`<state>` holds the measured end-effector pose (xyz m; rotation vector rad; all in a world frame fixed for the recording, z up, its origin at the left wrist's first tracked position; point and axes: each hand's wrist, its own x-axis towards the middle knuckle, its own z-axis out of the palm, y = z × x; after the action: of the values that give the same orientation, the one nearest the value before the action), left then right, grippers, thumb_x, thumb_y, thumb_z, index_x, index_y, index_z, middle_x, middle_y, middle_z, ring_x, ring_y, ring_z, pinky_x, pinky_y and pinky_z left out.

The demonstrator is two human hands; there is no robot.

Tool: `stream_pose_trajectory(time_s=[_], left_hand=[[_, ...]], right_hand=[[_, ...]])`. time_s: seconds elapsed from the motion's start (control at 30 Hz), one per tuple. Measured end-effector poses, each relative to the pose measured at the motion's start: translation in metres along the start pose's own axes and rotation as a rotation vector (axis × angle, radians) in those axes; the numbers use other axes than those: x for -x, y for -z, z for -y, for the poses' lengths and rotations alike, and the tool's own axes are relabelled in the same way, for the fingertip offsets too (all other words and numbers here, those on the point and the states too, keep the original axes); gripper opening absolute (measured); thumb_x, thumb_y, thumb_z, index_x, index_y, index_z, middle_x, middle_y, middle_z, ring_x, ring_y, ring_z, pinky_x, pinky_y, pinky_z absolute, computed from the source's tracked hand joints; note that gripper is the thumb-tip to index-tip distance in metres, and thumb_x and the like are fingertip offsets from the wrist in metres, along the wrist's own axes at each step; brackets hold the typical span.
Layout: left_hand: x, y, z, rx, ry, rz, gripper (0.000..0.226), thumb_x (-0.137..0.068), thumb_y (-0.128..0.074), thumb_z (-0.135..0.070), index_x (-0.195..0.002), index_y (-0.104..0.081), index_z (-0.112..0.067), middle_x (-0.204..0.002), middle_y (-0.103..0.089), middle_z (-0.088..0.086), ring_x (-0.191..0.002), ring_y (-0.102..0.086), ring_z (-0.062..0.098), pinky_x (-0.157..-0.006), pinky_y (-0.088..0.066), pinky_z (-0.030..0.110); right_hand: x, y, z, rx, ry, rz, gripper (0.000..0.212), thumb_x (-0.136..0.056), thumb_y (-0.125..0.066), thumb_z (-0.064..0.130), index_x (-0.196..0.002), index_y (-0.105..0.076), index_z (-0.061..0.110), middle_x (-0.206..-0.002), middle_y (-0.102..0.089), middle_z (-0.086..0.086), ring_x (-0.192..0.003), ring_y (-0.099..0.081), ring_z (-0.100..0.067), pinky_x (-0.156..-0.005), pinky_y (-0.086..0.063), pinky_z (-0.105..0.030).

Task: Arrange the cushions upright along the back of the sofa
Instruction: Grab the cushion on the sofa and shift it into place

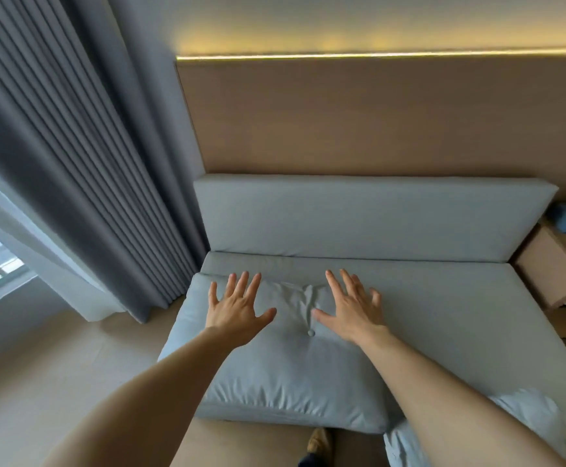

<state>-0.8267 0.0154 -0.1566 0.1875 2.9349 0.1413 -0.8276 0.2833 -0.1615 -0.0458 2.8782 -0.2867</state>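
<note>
While the cushion [288, 362] lies flat on the sofa seat [443, 315], our left hand [237, 308] and right hand [352, 308] hover above its far edge, fingers spread, holding nothing. We should grip both far corners evenly and tip it against the backrest [372, 217].

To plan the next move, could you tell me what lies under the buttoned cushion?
The buttoned cushion lies flat on the sofa seat, overhanging its front edge; anything beneath it is hidden.

A cushion [288, 375] lies flat on the sofa seat [443, 325], before the backrest [369, 217].
</note>
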Motion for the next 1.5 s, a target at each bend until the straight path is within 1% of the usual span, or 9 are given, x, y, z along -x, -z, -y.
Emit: stream_pose_trajectory(time_s=[0.47,0.57,0.8,0.93,1.03,1.13,1.2,1.3,1.5], left_hand=[[-0.229,-0.077,0.065,0.035,0.019,0.495,0.098,-0.089,-0.044,-0.080,-0.165,-0.011,-0.027,-0.172,-0.014,-0.003,-0.158,-0.009,0.021,-0.123,0.000,0.058],[-0.292,-0.108,0.086,0.027,-0.024,0.610,0.108,-0.082,-0.057,-0.081,-0.164,-0.014,-0.026,-0.170,-0.022,-0.003,-0.154,-0.023,0.022,-0.122,-0.017,0.053],[-0.411,-0.208,0.137,0.091,-0.109,0.916,0.141,-0.050,-0.078,-0.085,-0.164,-0.014,-0.032,-0.169,-0.023,-0.007,-0.153,-0.026,0.024,-0.123,-0.023,0.049],[-0.431,-0.260,0.153,0.245,-0.167,1.021,0.125,-0.025,-0.087,-0.085,-0.136,-0.055,-0.037,-0.130,-0.066,-0.015,-0.116,-0.064,0.009,-0.105,-0.049,0.035],[-0.441,-0.276,0.156,0.341,-0.159,1.063,0.102,-0.032,-0.094,-0.074,-0.122,-0.063,-0.038,-0.110,-0.074,-0.016,-0.101,-0.071,0.008,-0.096,-0.056,0.035],[-0.447,-0.266,0.156,0.325,-0.166,1.106,0.078,-0.045,-0.092,-0.069,-0.111,-0.069,-0.036,-0.100,-0.077,-0.009,-0.085,-0.075,0.018,-0.065,-0.056,0.029],[-0.449,-0.259,0.155,0.283,-0.155,1.122,0.073,-0.049,-0.091,-0.067,-0.109,-0.073,-0.029,-0.094,-0.078,-0.006,-0.073,-0.073,0.019,-0.055,-0.054,0.028],[-0.446,-0.258,0.154,0.295,-0.135,1.146,0.073,-0.049,-0.095,-0.062,-0.108,-0.076,-0.022,-0.097,-0.080,-0.001,-0.082,-0.076,0.021,-0.074,-0.063,0.035],[-0.419,-0.236,0.149,0.315,-0.164,1.045,0.064,-0.061,-0.090,-0.051,-0.114,-0.073,-0.021,-0.110,-0.076,-0.004,-0.101,-0.071,0.020,-0.095,-0.056,0.037]], right_hand=[[-0.224,-0.068,-0.019,-0.023,-0.005,0.422,0.112,-0.077,-0.054,0.085,-0.162,-0.002,0.035,-0.172,-0.002,0.000,-0.157,-0.003,-0.020,-0.119,-0.010,-0.057],[-0.268,-0.101,-0.025,-0.055,-0.029,0.526,0.116,-0.074,-0.062,0.083,-0.162,-0.007,0.030,-0.171,-0.012,0.000,-0.156,-0.011,-0.021,-0.121,-0.012,-0.056],[-0.379,-0.200,-0.051,-0.010,-0.025,0.720,0.145,-0.047,-0.075,0.087,-0.161,-0.002,0.035,-0.171,-0.012,0.003,-0.156,-0.014,-0.020,-0.122,-0.018,-0.053],[-0.409,-0.232,-0.061,-0.078,0.053,0.867,0.147,-0.048,-0.090,0.072,-0.161,-0.007,0.030,-0.169,-0.019,0.005,-0.153,-0.022,-0.018,-0.123,-0.022,-0.039],[-0.420,-0.245,-0.069,-0.122,0.068,0.938,0.141,-0.045,-0.093,0.070,-0.159,-0.020,0.032,-0.162,-0.035,0.008,-0.146,-0.036,-0.016,-0.120,-0.029,-0.036],[-0.430,-0.243,-0.070,-0.165,0.089,0.983,0.136,-0.033,-0.091,0.078,-0.151,-0.035,0.043,-0.151,-0.048,0.017,-0.137,-0.046,-0.010,-0.117,-0.036,-0.037],[-0.433,-0.236,-0.063,-0.185,0.111,1.007,0.123,-0.041,-0.095,0.068,-0.148,-0.040,0.045,-0.149,-0.049,0.019,-0.136,-0.046,-0.009,-0.116,-0.035,-0.035],[-0.430,-0.235,-0.053,-0.194,0.104,1.003,0.113,-0.043,-0.099,0.059,-0.142,-0.047,0.045,-0.145,-0.053,0.021,-0.132,-0.049,-0.007,-0.115,-0.035,-0.032],[-0.398,-0.220,-0.052,-0.253,0.030,0.906,0.108,-0.033,-0.097,0.067,-0.131,-0.061,0.040,-0.126,-0.068,0.023,-0.116,-0.063,-0.001,-0.107,-0.046,-0.030]])
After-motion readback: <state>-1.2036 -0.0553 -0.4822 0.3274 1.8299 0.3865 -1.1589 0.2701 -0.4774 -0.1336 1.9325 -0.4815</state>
